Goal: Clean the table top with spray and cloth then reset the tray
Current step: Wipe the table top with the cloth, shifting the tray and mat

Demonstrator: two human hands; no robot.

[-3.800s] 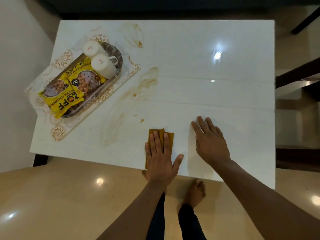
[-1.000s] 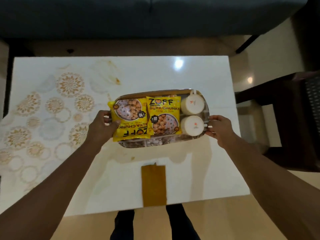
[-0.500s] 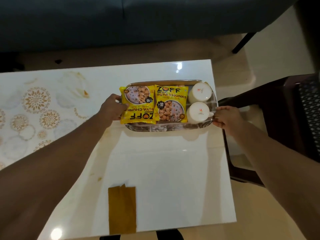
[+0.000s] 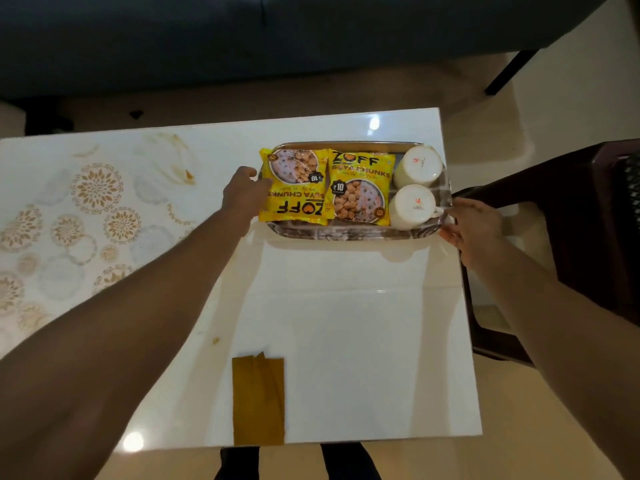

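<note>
the tray [image 4: 349, 233] sits at the upper right of the bench [image 4: 346, 341], its right end level with the bench edge beside a dark chair [image 4: 571, 209]. the left hand [image 4: 242, 194] is at the tray's left end, partly hidden behind a yellow snack packet [image 4: 292, 187], and the right hand [image 4: 472, 225] holds the right rim with curled fingers [image 4: 450, 233]; a grip at both ends likely keeps the load level. whether the left hand's fingers are closed on the rim cannot be told.

on the tray, a second packet [image 4: 360, 188] lies flat beside the first, and two white cups [image 4: 417, 188] stand upturned at the right end. parking the tray here seems meant to free the stained part of the bench. brown stains [image 4: 188, 173] show at the upper left, near a patterned mat [image 4: 69, 216], and a small spot [image 4: 215, 340] sits lower down. the folded brown cloth [image 4: 258, 401] waits at the near edge, untouched. no spray bottle is visible.
</note>
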